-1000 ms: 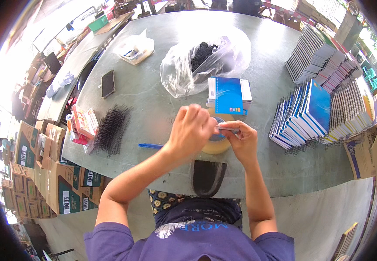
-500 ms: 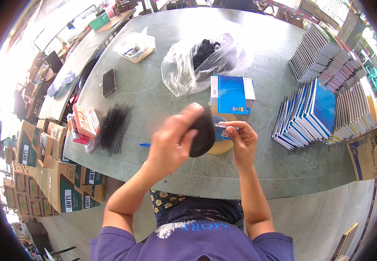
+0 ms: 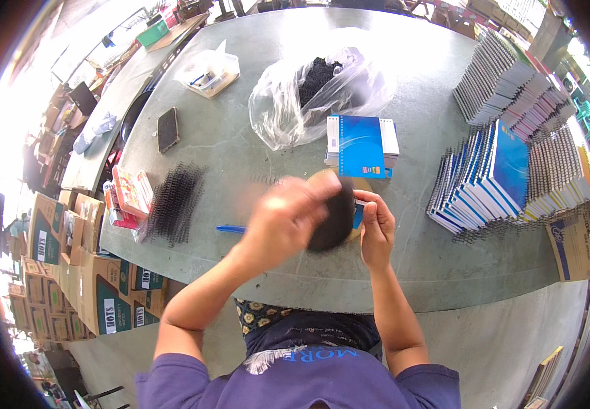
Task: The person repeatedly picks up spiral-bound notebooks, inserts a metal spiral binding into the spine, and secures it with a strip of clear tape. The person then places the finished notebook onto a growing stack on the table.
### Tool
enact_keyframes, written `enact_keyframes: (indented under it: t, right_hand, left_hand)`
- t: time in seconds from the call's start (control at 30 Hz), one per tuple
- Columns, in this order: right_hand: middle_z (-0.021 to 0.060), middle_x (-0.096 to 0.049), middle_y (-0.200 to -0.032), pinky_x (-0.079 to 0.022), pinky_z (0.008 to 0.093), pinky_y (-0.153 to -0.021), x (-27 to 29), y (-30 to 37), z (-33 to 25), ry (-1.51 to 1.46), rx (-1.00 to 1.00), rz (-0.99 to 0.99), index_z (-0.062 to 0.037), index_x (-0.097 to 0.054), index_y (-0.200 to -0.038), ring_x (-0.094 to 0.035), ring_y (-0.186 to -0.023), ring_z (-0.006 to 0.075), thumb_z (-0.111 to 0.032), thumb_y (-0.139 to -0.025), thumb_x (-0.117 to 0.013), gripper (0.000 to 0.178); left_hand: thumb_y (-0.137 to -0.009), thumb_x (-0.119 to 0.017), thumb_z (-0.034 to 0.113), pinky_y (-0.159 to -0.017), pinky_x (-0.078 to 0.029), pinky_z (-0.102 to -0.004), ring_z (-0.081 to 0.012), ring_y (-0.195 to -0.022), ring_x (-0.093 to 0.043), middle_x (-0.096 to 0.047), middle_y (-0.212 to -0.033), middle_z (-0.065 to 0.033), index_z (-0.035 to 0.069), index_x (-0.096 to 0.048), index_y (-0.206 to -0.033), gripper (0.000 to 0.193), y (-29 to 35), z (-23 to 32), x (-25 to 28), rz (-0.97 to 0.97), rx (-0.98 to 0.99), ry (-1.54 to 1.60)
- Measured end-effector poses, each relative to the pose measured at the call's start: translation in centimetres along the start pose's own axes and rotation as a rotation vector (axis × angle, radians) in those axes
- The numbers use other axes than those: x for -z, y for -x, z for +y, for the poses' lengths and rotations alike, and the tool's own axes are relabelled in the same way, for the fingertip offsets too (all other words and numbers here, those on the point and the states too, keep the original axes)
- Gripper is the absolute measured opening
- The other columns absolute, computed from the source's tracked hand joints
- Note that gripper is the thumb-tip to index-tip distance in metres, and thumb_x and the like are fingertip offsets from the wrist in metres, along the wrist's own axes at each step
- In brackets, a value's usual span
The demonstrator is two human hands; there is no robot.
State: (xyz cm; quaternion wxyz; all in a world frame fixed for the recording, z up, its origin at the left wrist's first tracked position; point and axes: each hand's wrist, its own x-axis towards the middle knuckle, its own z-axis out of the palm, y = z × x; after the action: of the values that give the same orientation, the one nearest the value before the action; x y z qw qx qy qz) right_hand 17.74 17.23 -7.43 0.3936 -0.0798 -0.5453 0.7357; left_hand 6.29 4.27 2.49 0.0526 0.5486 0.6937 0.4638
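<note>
Smeared by motion, my left hand [image 3: 278, 221] is over the near middle of the table; its grip does not show clearly. Its fingers overlap a dark, rounded black object [image 3: 334, 221], also blurred, whose kind I cannot make out. A faint black spiral coil [image 3: 268, 179] shows just beyond this hand. On the other side of the black object, my right hand [image 3: 377, 235] is closed with thumb and fingers on the edge of a small blue notebook [image 3: 358, 215], mostly hidden. Part of a yellowish round thing [image 3: 360, 183] shows behind. A blue pen [image 3: 230, 229] lies beside my left hand.
Notebooks with a blue cover [image 3: 362, 146] lie beyond my hands, before a clear plastic bag [image 3: 274, 112] of black coils. Coil-bound notebooks [image 3: 479, 174] stand in stacks at right. Loose coils [image 3: 176, 201], a phone [image 3: 168, 129] and a plastic tub [image 3: 206, 71] are at left.
My left hand has moved slightly right and toward me. The black object has shifted right and blurred. The right hand has drawn a little closer to me, and its fingers sit differently on the notebook.
</note>
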Motion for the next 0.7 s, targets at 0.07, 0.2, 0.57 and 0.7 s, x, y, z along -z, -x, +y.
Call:
enact_keyframes:
  t: [0.07,0.2,0.57,0.7]
  right_hand:
    - [0.0093,-0.063,-0.102,-0.046,0.0245,-0.084,-0.3,-0.1,-0.8,0.148,0.003,-0.005,0.0026,-0.058,-0.109,-0.058,-0.095,0.0122,-0.032,-0.098,-0.045,0.038]
    - [0.0112,-0.065,-0.103,-0.046,0.0262,-0.086,-0.4,-0.2,-0.4,0.089,0.053,-0.052,0.0027,-0.058,-0.108,-0.059,-0.097,0.0145,-0.02,-0.095,-0.053,0.027]
    - [0.0102,-0.067,-0.101,-0.05,0.0298,-0.083,-0.4,-0.2,-1.8,-0.034,-0.047,0.028,-0.0005,-0.065,-0.094,-0.062,-0.097,0.0167,-0.003,-0.084,-0.065,0.01]
    - [0.011,-0.068,-0.098,-0.05,0.0284,-0.08,1.6,-0.4,-0.9,0.46,0.273,-0.053,-0.0009,-0.066,-0.094,-0.064,-0.091,0.0164,0.001,-0.08,-0.066,0.013]
  left_hand:
    - [-0.078,-0.067,0.006,-0.084,-0.049,-0.0398,-0.033,-0.096,-0.062,-0.064,-0.106,-0.0176,0.01,-0.062,-0.115,0.038,3.9,-2.1,-2.8,-0.393,0.047,0.153]
    - [-0.08,-0.067,0.017,-0.086,-0.047,-0.0411,-0.0344,-0.098,-0.059,-0.062,-0.105,-0.0152,0.012,-0.062,-0.112,0.033,7.2,-2.9,-4.1,-0.506,0.274,-0.048]
    - [-0.077,-0.069,0.018,-0.08,-0.044,-0.0379,-0.0278,-0.09,-0.056,-0.06,-0.095,-0.0109,0.005,-0.061,-0.098,0.025,-1.4,-1.2,-1.0,-0.104,-0.247,-0.555]
    - [-0.077,-0.068,0.019,-0.079,-0.043,-0.0385,-0.0286,-0.089,-0.056,-0.061,-0.088,-0.0094,0.006,-0.062,-0.091,0.02,-2.1,-1.5,-1.5,-0.153,-0.125,-0.41]
